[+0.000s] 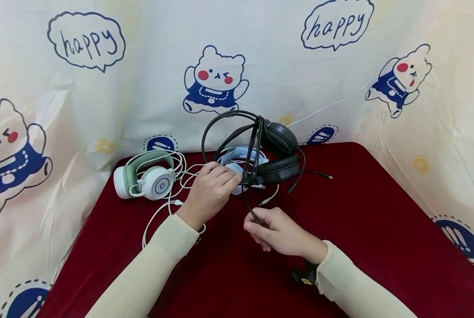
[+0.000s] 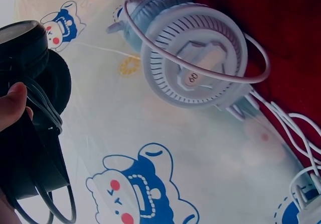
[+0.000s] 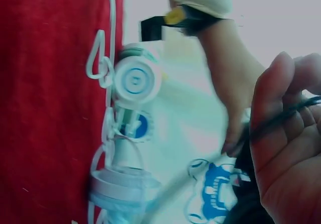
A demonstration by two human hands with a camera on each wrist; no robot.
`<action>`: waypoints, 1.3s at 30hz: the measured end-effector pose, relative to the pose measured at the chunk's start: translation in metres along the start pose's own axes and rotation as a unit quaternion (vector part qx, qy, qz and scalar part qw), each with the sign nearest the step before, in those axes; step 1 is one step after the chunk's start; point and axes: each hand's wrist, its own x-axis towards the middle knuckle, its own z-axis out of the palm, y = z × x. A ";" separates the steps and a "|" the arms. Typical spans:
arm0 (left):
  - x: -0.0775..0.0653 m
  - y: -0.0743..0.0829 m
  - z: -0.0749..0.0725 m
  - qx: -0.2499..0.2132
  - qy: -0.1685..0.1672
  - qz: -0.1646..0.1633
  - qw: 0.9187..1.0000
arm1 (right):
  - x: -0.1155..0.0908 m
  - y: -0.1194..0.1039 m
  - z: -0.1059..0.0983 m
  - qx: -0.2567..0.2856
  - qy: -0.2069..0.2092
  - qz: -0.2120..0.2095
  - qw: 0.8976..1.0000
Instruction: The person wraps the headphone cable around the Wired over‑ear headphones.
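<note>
In the head view, my left hand (image 1: pixel 211 190) grips a pair of black headphones (image 1: pixel 278 171) by the headband side, holding it up off the table. Loops of black cable (image 1: pixel 254 150) run around the headset. My right hand (image 1: pixel 278 232), lower and to the right, has its fingers curled round a strand of that cable. The right wrist view shows the dark strand (image 3: pixel 288 116) crossing the right palm (image 3: pixel 288 179). In the left wrist view, the thumb (image 2: pixel 14 103) lies against the black headset, whose far parts are cut off by the frame edge.
Light blue headphones (image 1: pixel 235 168) lie behind the black pair, partly hidden. White and green headphones (image 1: pixel 159 183) stand at the table's left, with white cables (image 1: pixel 153 221) trailing around them. A red cloth (image 1: pixel 360 212) covers the table; a printed curtain (image 1: pixel 276 66) hangs behind.
</note>
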 end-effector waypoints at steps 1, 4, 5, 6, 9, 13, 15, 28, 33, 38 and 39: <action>-0.001 -0.001 0.000 0.000 -0.002 0.002 1.000 | -0.002 -0.003 -0.003 -0.004 -0.001 -0.009 1.000; -0.006 -0.002 0.001 0.002 -0.013 0.008 1.000 | -0.009 -0.013 -0.012 -0.016 0.004 -0.041 0.999; -0.008 -0.002 0.001 0.001 -0.018 0.011 1.000 | -0.010 -0.016 -0.017 -0.019 0.007 -0.050 0.999; -0.010 -0.003 0.001 0.000 -0.023 0.013 1.000 | -0.012 -0.019 -0.021 -0.024 0.012 -0.059 0.998; -0.015 -0.003 0.001 -0.003 -0.046 0.023 0.999 | -0.017 -0.028 -0.035 -0.028 0.027 -0.085 0.996; -0.024 -0.002 -0.003 -0.012 -0.080 0.030 0.996 | -0.023 -0.037 -0.052 -0.024 0.046 -0.118 0.992; -0.028 -0.002 -0.006 -0.020 -0.092 0.034 0.995 | -0.025 -0.040 -0.060 -0.027 0.056 -0.132 0.989; -0.040 0.008 -0.019 -0.034 -0.081 0.093 0.992 | -0.022 -0.044 -0.103 -0.078 0.100 -0.138 0.982; -0.045 0.013 -0.020 -0.045 -0.080 0.113 0.989 | -0.017 -0.039 -0.114 -0.101 0.083 -0.134 0.982; -0.050 0.018 -0.020 -0.053 -0.085 0.130 0.986 | -0.014 -0.030 -0.123 -0.122 0.070 -0.131 0.981; -0.051 0.019 -0.019 -0.053 -0.086 0.134 0.986 | -0.014 -0.028 -0.124 -0.126 0.072 -0.127 0.981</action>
